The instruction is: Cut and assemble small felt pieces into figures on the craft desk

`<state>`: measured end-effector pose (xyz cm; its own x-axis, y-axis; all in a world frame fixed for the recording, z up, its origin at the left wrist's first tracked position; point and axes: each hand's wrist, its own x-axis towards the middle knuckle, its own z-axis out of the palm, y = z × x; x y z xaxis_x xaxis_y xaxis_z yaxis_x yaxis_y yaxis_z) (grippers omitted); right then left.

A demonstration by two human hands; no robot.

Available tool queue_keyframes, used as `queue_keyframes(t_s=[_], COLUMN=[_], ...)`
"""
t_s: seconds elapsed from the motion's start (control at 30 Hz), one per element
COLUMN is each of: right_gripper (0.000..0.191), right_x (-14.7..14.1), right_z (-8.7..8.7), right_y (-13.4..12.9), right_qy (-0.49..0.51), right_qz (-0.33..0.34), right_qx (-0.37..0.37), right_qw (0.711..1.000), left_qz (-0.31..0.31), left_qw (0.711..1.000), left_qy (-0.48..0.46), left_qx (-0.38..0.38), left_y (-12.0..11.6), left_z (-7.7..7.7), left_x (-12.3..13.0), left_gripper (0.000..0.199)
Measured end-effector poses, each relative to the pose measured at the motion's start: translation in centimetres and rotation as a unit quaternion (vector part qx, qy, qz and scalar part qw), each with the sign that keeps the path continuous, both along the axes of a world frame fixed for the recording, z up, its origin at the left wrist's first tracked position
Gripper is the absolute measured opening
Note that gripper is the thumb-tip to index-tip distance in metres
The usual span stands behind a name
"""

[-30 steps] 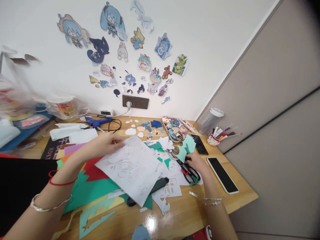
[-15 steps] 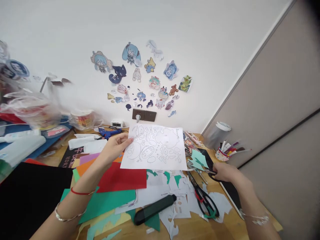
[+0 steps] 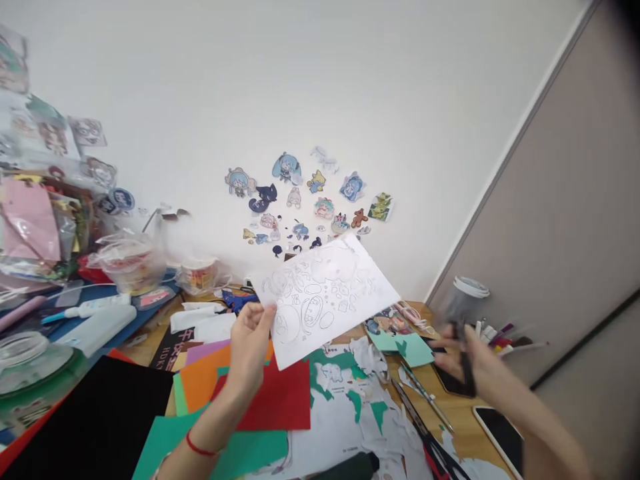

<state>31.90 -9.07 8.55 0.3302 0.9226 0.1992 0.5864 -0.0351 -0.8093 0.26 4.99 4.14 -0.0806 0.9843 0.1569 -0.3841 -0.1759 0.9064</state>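
My left hand (image 3: 251,340) pinches the lower left edge of a white paper sheet (image 3: 345,313) printed with outlined shapes. The sheet is raised above the table and tilted, its right side higher. At the right, my right hand (image 3: 467,353) is lifted and smeared by motion. Its fingers are around black-handled scissors (image 3: 466,370), whose blades I cannot make out. Below lie larger black and red scissors (image 3: 430,433), a pencil-like stick (image 3: 430,397) and light green paper (image 3: 413,350). Red paper (image 3: 280,400) lies under the left hand's side.
White and green paper scraps (image 3: 350,400) cover the table's middle. A dark cylindrical tool (image 3: 350,467) lies at the front. Black paper (image 3: 95,420) and green paper (image 3: 215,447) are at left. A phone (image 3: 500,433), a lidded cup (image 3: 467,293) and pens (image 3: 505,337) stand or lie right.
My right hand has lifted the black-handled scissors off the table's right side. The sheet in my left hand has tilted, its right side rising. The view has shifted left and upward.
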Motion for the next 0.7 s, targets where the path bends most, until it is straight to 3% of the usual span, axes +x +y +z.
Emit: queue_keyframes(t_s=[0.03, 0.1, 0.17, 0.23, 0.33, 0.5, 0.57, 0.7], right_gripper=[0.044, 0.046, 0.048, 0.049, 0.054, 0.041, 0.032, 0.022], right_x=[-2.7, -7.6, -11.2, -12.9, -12.3, -8.3, -7.0, -5.6], right_z=[-0.3, -0.7, -0.9, -0.6, 0.3, 2.6, 3.5, 5.0], right_y=[1.0, 3.0, 4.6, 5.7, 6.6, 6.0, 5.6, 5.7], right_qy=[0.106, 0.162, 0.193, 0.206, 0.199, 0.138, -0.034, -0.165], right_qz=[0.086, 0.153, 0.178, 0.125, 0.107, 0.173, 0.243, 0.258], right_qx=[0.027, 0.063, 0.089, 0.117, 0.131, 0.070, 0.045, -0.006], right_qw=[0.990, 0.973, 0.961, 0.963, 0.965, 0.973, 0.968, 0.952], left_qz=[0.013, 0.007, -0.021, -0.068, -0.104, -0.080, -0.100, -0.224], left_qw=[1.000, 1.000, 1.000, 0.998, 0.994, 0.992, 0.986, 0.951], left_qy=[-0.013, -0.022, -0.015, 0.004, 0.038, 0.085, 0.122, 0.204], left_qx=[-0.004, -0.005, -0.006, -0.004, 0.010, 0.048, 0.056, 0.064], left_y=[-0.7, -2.3, -3.7, -4.6, -4.7, -3.0, -2.5, -2.0], left_z=[-0.1, -0.3, -0.3, -0.2, 0.4, 1.8, 2.4, 3.4], left_x=[0.5, 1.6, 2.5, 3.1, 2.9, 0.7, -0.3, -1.9], left_gripper=[0.020, 0.023, 0.025, 0.025, 0.029, 0.028, 0.034, 0.024])
